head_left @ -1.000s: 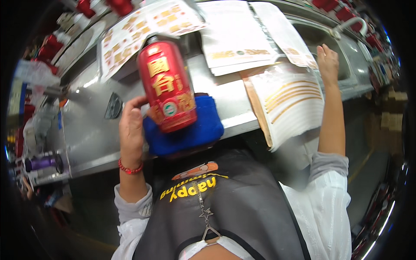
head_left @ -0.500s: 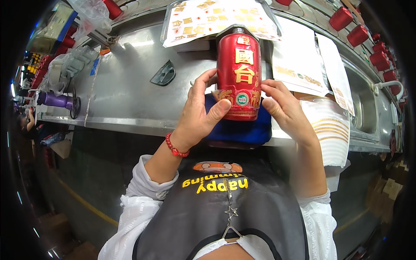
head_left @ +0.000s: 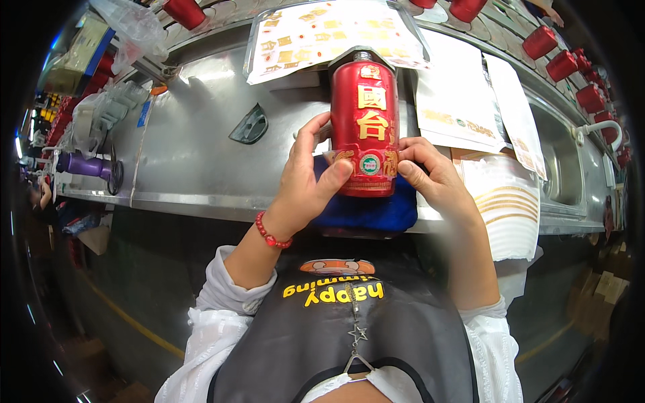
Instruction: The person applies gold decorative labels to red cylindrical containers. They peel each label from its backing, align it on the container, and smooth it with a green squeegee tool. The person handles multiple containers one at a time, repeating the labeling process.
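A red bottle [head_left: 365, 144] with raised gold characters and a dark neck leans back on a blue cloth-like pad [head_left: 366, 216] at the bench edge. A band with gold patterns and a round green-and-white emblem crosses its lower part. My left hand [head_left: 302, 181] grips the bottle's lower left side, thumb on the front and fingers partly hidden behind. On the other side, the thumb and fingers of my right hand [head_left: 437, 178] pinch at the band's right end, against the bottle. A tray [head_left: 251, 57] beyond the bottle carries a sheet of gold and red stickers [head_left: 326, 33].
White printed sheets [head_left: 457, 94] lie to the right, above a white stack with gold stripes [head_left: 507, 208]. Farther right is a metal sink [head_left: 563, 158]. A dark half-round piece [head_left: 250, 125] lies on the steel bench [head_left: 195, 134]. Red bottles [head_left: 539, 42] line the back.
My right thumb and fingers have closed in on the band's right end, where they were slightly apart from it. The bottle sits a little lower and farther left in view.
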Demonstrator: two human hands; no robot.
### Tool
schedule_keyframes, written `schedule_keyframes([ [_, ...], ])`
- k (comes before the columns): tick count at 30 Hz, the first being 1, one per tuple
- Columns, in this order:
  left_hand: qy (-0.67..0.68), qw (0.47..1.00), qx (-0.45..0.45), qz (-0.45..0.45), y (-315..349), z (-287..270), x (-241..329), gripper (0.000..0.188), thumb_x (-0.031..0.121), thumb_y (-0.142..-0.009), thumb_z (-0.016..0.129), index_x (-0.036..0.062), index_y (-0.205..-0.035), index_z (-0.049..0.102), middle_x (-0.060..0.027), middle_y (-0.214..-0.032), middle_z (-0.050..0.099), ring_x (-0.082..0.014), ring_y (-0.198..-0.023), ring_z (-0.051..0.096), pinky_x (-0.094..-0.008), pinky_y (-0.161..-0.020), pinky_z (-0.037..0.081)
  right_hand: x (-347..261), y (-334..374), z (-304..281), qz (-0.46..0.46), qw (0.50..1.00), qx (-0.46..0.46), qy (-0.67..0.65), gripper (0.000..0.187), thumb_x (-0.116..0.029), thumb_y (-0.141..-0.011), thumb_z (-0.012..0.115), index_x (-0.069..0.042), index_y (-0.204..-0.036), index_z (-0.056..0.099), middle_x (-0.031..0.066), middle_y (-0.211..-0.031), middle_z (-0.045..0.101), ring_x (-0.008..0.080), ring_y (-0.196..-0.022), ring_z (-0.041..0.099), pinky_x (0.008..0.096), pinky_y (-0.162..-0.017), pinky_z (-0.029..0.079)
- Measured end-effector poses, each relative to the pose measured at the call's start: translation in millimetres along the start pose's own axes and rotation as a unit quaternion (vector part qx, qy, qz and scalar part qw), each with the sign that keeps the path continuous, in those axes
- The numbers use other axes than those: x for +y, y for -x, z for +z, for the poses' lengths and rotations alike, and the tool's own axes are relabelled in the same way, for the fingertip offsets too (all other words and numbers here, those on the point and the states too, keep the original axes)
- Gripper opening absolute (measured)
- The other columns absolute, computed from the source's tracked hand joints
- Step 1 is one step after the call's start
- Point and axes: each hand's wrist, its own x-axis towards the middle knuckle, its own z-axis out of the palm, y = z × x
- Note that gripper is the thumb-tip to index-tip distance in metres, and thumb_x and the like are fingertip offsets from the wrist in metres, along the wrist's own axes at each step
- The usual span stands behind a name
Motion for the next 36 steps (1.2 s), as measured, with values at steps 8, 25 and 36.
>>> schedule_keyframes([
  [8, -0.339, 0.925, -0.07, 0.159, 9.3, -14.1, 17.0, 0.11, 0.046, -0.076, 0.084, -0.0015, -0.155, 0.026, -0.0252, -0.148, 0.043, -0.0419, -0.135, 0.043, -0.0553, -0.117, 0.024, 0.6, 7.0, -10.2, 0.018, 0.997, 0.033, -0.069, 0.013, -0.01, -0.096, 0.066, -0.003, -0.107, 0.061, 0.0093, -0.134, 0.058, 0.0165, -0.118, 0.055, 0.0295, -0.101, 0.043],
  [25, 0.022, 0.988, -0.131, -0.076, -2.1, -45.2, 3.0, 0.032, 0.026, -0.084, 0.076, 0.0068, -0.099, 0.056, -0.0014, -0.093, 0.055, -0.0149, -0.092, 0.052, -0.0305, -0.086, 0.042, -5.5, 19.6, -4.3, -0.073, 0.989, 0.124, -0.014, 0.037, 0.01, -0.094, 0.05, 0.0, -0.125, 0.066, 0.0157, -0.141, 0.059, 0.0204, -0.121, 0.06, 0.0278, -0.086, 0.053],
  [36, -0.328, 0.899, -0.105, 0.271, -31.7, -9.5, 116.3, 0.011, 0.007, -0.084, 0.067, 0.0066, -0.092, 0.06, -0.0099, -0.076, 0.063, -0.0308, -0.071, 0.062, -0.0408, -0.064, 0.05, -69.4, -21.8, -15.3, -0.281, 0.948, -0.069, 0.134, 0.049, -0.018, -0.094, 0.069, -0.004, -0.139, 0.058, 0.0203, -0.154, 0.04, 0.0347, -0.134, 0.047, 0.0461, -0.11, 0.04],
])
